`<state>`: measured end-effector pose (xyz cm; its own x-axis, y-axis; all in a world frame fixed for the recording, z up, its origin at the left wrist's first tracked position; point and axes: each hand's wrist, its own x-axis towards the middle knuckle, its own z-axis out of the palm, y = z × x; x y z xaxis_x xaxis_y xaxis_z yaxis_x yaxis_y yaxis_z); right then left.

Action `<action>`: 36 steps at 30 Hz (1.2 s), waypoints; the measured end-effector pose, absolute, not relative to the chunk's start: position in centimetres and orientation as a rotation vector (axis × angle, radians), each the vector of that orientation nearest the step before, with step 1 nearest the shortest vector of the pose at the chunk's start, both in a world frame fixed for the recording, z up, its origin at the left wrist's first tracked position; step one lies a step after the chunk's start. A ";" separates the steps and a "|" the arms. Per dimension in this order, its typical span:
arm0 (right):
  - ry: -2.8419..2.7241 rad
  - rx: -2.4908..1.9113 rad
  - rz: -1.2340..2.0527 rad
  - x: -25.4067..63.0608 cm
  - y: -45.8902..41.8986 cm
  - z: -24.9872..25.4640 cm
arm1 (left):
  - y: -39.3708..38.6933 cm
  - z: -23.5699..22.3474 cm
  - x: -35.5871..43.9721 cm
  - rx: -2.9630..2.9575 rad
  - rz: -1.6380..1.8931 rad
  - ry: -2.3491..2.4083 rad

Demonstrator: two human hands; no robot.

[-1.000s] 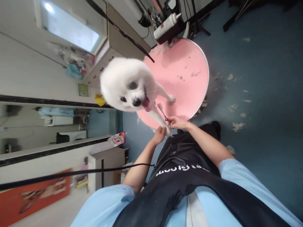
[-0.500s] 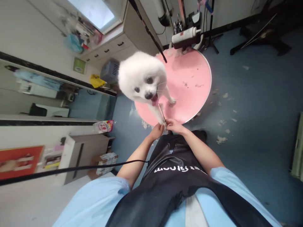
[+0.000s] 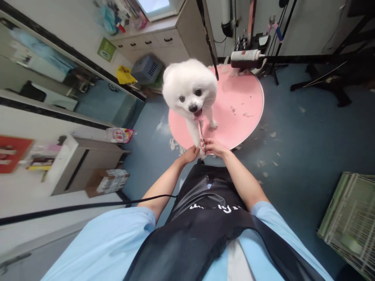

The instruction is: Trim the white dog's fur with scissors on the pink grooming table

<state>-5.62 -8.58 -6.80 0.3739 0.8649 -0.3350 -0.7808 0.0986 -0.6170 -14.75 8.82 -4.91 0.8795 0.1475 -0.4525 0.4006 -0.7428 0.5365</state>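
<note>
A fluffy white dog [image 3: 187, 88] stands on a round pink table [image 3: 237, 113], facing me with its mouth open. My left hand [image 3: 191, 154] is closed at the lower part of the dog's front leg [image 3: 193, 132], near the paw at the table's edge. In my right hand [image 3: 215, 147] is a pair of scissors [image 3: 202, 134], fingers round the handles. The blades point up and away from me, close beside that leg. Whether they touch the fur I cannot tell. The dog's other front paw [image 3: 213, 125] rests on the pink surface.
Clumps of cut fur [image 3: 261, 163] lie on the blue floor and the table. A white bottle [image 3: 246, 55] lies on a holder at the table's far side. A black strap [image 3: 209, 43] hangs beside the dog. A wire crate [image 3: 351, 222] stands at right, a pet carrier [image 3: 148, 69] behind left.
The camera view has shifted, so the dog appears further right. The dog's head is turned slightly differently. My hands stay at the same leg, with the scissors still in my right hand.
</note>
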 end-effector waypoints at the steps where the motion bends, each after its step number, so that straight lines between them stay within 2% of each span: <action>1: -0.104 -0.812 1.227 -5.4 -8.8 -6.6 | 8.6 -4.9 -14.7 2.374 -0.498 0.419; 26: -0.094 -0.920 1.255 -5.9 -8.8 -3.9 | 6.7 -5.7 -15.3 2.271 -0.349 0.574; 36: -0.189 -0.945 1.341 -4.3 -9.1 -5.1 | 7.1 -4.8 -15.1 2.143 -0.333 0.656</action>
<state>-4.31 -9.07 -5.06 0.2735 0.8803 -0.3876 -0.7386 -0.0659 -0.6709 -15.08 7.07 -4.77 0.8272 0.3363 -0.4501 0.5618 -0.5032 0.6566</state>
